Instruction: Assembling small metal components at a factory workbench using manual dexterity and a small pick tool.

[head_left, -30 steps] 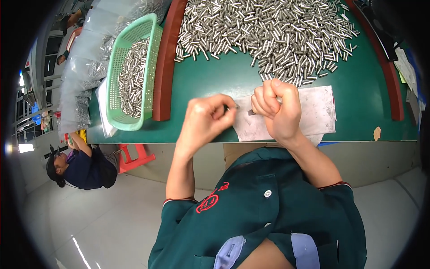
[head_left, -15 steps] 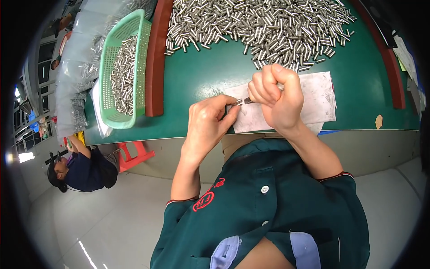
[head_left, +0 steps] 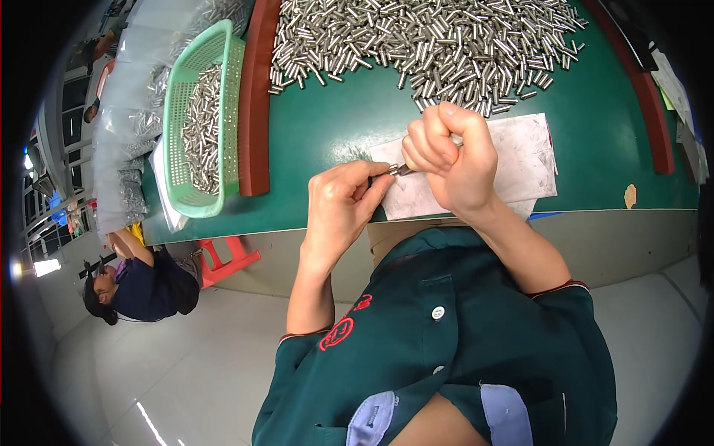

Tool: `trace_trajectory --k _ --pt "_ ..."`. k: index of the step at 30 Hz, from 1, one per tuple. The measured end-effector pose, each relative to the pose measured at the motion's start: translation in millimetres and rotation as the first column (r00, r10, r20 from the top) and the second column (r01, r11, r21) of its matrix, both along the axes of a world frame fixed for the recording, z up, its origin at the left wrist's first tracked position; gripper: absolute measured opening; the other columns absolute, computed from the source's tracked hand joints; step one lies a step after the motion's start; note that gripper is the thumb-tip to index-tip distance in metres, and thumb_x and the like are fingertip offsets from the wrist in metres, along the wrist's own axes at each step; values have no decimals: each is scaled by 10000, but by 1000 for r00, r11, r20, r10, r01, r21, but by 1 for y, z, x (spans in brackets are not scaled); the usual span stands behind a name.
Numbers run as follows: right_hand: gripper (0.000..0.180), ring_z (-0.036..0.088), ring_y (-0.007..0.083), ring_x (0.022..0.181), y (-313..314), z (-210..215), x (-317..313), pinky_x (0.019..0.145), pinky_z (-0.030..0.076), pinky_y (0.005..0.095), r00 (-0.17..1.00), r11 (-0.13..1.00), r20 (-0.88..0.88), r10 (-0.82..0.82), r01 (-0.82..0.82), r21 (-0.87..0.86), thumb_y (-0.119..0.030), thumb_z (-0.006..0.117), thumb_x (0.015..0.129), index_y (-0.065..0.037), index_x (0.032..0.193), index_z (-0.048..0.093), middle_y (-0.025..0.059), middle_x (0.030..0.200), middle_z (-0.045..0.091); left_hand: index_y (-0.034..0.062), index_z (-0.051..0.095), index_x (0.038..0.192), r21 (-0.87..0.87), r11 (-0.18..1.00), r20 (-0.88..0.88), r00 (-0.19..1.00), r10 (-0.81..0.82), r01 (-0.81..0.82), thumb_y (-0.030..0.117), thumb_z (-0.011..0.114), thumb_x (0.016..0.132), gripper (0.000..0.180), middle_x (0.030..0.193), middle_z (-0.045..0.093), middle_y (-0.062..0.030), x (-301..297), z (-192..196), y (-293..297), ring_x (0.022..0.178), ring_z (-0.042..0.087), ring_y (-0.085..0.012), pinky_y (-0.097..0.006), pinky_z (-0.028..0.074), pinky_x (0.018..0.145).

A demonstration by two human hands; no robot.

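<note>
Between thumb and forefinger, my left hand (head_left: 341, 195) pinches a small metal pin (head_left: 392, 169) above the left end of a smudged white paper (head_left: 513, 160). My right hand (head_left: 455, 157) is closed in a fist around a slim tool, its handle mostly hidden by the fingers. The tool's dark flat tip (head_left: 404, 170) points left and meets, or nearly meets, the pin's end. Beyond both hands lies a large heap of shiny metal pins (head_left: 446, 52) on the green table (head_left: 320, 126).
Left of a red-brown wooden bar (head_left: 255, 111) stands a green plastic basket (head_left: 233, 89) of pins. Clear bags of pins (head_left: 119, 178) line the far left. Another wooden bar (head_left: 654, 126) edges the right. A person (head_left: 141, 279) works at the left beside a red stool (head_left: 229, 262).
The tool tip in my right hand has come closer to the pin and tilted slightly. My left hand keeps its pinch. The whole view has shifted a little.
</note>
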State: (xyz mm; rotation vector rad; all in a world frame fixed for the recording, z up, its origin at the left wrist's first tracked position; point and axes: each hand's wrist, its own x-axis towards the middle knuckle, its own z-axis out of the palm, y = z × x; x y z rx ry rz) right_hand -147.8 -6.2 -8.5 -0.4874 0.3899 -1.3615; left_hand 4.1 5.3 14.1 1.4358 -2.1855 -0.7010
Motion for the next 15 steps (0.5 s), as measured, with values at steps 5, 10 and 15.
trace_trajectory --k 5,10,15 --pt "382 156 85 395 0 0 0 417 167 252 1000 1000 -11 -2 2 -13 -228 285 859 -119 494 268 -23 418 245 5 606 740 15 1000 -19 1000 5 -5 11 675 641 120 505 445 -73 0 -1 -1 431 421 -173 -285 346 425" --pt "387 160 83 396 0 0 2 416 166 251 999 1000 -36 2 -2 -12 -227 288 860 -118 490 267 -23 418 245 1 608 729 36 999 -76 996 36 -33 10 675 648 105 504 452 -78 1 -4 0 423 415 -163 -281 342 420" --pt "389 182 78 410 5 9 8 422 178 243 983 998 -178 -40 32 -51 -189 317 851 -100 476 257 -20 430 235 -8 609 731 98 994 -108 992 58 -47 9 672 659 96 489 442 -76 3 -7 0 413 382 -140 -265 331 412"
